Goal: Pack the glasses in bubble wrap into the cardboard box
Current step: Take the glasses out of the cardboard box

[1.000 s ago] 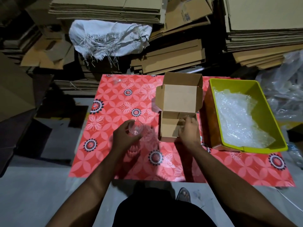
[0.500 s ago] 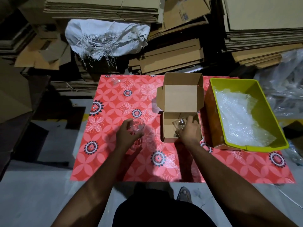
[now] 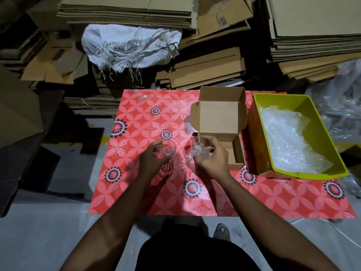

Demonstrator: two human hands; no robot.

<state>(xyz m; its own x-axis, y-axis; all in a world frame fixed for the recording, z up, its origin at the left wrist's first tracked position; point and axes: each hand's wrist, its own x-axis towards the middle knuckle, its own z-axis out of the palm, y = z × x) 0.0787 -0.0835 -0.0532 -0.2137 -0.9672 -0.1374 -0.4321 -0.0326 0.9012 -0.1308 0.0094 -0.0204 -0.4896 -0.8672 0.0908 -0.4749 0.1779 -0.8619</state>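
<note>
Over red cloth (image 3: 136,184), each hand's fingers (image 3: 156,148) encircle a glass (image 3: 167,151).

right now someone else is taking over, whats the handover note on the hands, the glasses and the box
Left hand grips a bare glass standing on the red floral mat.
Right hand holds a second glass just left of the open cardboard box; whether it is wrapped is unclear.
Bubble wrap lies in the yellow-green bin, right of the box.
Done: box opened, both glasses in hand.
Left: wrap each glass, place both in the box, close it.
</note>
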